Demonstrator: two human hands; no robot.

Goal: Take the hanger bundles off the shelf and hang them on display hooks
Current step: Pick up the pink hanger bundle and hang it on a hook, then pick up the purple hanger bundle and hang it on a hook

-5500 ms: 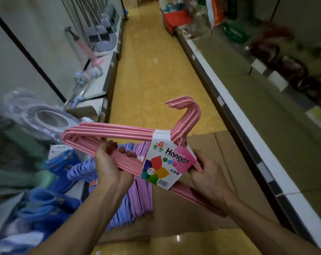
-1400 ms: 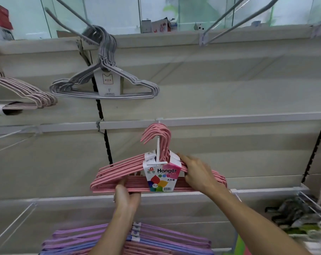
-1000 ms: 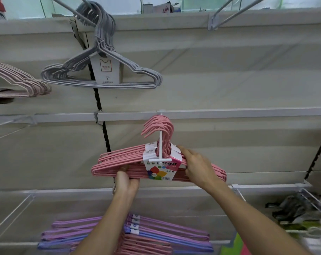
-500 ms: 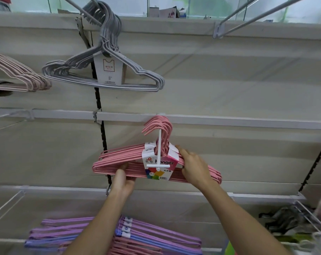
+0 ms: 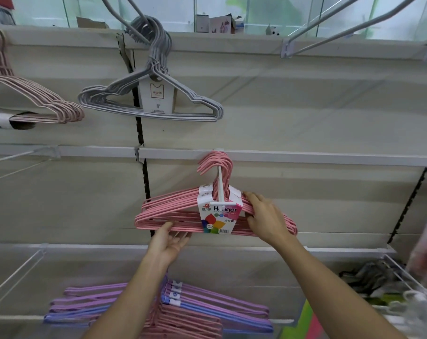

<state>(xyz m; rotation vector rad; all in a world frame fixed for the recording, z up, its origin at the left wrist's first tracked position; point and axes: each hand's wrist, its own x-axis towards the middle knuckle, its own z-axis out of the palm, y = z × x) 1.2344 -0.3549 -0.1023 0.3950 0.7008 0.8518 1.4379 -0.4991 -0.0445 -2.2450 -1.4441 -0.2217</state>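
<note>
Pink bundle (image 5: pixel 183 214) hangs on white hook (image 5: pixel 221 189) below the middle rail (image 5: pixel 305 159). Left hand (image 5: pixel 169 243) fingers straight, touching its bottom bar; right hand (image 5: pixel 265 217) fingers curl over its right shoulder.

pink hanger bundle's card label (image 5: pixel 218 216) at centre reads "hanger", partly covered by a white peg, with "大方卷" beneath. at eleven o'clock, grey bundle's card (image 5: pixel 156 96) shows "10".
</note>
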